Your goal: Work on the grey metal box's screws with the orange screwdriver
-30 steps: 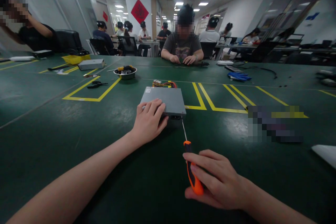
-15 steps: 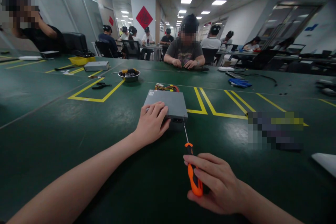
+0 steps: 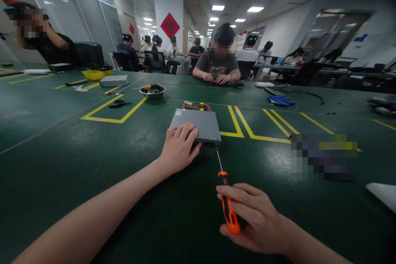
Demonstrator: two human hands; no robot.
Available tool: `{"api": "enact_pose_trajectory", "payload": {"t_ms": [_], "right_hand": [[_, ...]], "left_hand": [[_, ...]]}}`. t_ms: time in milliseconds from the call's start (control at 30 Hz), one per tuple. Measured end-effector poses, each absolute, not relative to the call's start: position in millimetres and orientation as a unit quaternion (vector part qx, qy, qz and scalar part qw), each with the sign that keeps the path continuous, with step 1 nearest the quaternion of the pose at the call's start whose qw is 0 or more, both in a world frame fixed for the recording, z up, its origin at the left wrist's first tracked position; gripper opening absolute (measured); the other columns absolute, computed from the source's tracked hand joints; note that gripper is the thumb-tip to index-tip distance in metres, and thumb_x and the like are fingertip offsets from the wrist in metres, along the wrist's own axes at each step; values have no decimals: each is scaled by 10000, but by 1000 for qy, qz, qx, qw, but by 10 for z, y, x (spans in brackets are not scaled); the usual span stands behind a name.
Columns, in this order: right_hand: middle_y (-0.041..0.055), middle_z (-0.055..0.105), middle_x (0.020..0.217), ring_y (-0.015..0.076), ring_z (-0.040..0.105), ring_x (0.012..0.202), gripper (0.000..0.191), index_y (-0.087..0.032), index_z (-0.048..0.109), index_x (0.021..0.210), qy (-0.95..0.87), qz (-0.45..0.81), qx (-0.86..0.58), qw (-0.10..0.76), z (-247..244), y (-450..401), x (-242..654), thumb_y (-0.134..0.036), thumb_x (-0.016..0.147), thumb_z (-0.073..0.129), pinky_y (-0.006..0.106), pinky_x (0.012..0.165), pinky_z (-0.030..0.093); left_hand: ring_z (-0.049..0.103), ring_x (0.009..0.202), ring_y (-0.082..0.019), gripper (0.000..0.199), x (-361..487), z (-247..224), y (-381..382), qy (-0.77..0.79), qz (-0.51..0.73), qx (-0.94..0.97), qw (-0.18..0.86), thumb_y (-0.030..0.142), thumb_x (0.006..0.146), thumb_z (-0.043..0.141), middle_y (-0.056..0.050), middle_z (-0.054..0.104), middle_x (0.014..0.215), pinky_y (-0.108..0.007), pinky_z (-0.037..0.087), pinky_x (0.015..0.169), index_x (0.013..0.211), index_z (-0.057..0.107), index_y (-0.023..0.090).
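Note:
A grey metal computer power supply (image 3: 202,123) lies flat on the green table, its bundle of coloured cables (image 3: 196,106) at the far side. My left hand (image 3: 181,146) grips its near left part, fingers over the top and thumb against the front face beside the socket. In my right hand (image 3: 255,216) is an orange and black screwdriver (image 3: 229,210), held by the handle between fingers and thumb. Its thin shaft points away from me, and the tip meets the lower right corner of the front face. Whether it sits in a screw is too small to see.
A metal bowl (image 3: 152,92) holding a yellow-handled tool stands beyond, with black pliers (image 3: 120,104) to its left. Farther back are a grey box (image 3: 114,81) and a yellow tray (image 3: 97,75). Blue gloves (image 3: 281,100) lie right. A person (image 3: 217,60) sits opposite.
The view has tilted slightly upward, so everything sits a little lower. The screwdriver handle has turned in my right hand; my left hand keeps its place on the power supply.

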State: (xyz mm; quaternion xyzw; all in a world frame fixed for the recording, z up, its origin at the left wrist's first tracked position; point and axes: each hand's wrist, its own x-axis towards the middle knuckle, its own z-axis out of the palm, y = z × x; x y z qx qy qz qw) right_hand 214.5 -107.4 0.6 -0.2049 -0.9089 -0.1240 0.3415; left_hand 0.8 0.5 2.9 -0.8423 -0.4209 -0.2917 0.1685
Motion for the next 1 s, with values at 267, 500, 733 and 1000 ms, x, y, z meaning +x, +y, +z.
{"api": "enact_pose_trajectory", "payload": {"t_ms": [267,500,733,1000], "right_hand": [[148,665,986,161,651,837,234,-143,570,983,-918,-153,-194,310,87,-1097,2127,-315,895,437,300,753,519],[149,673,964,172,630,948,316,-106,483,1030,-911,-130,-191,341,24,-1075,2144,-382,878,488,306,815,507],[132,661,964,169,645,835,238,-146,572,1000,-919,-155,-193,306,90,-1099,2119,-312,889,444,312,769,512],[160,653,988,178,637,900,346,-109,467,1033,-911,-118,-199,342,-56,-1049,2160,-401,857,522,320,782,513]], "left_hand": [[448,1189,-260,329,5,35,2,-423,-286,-842,172,330,878,421,-118,537,1236,-428,295,934,1156,497,171],[442,1195,-260,328,10,23,5,-427,-287,-840,171,333,878,416,-118,530,1242,-426,293,933,1157,492,176],[441,1195,-260,329,3,33,3,-424,-285,-843,170,325,876,425,-119,530,1240,-426,297,931,1159,488,172],[451,1186,-266,325,7,28,4,-423,-293,-841,169,320,874,426,-121,532,1235,-427,301,926,1159,495,180]]}}
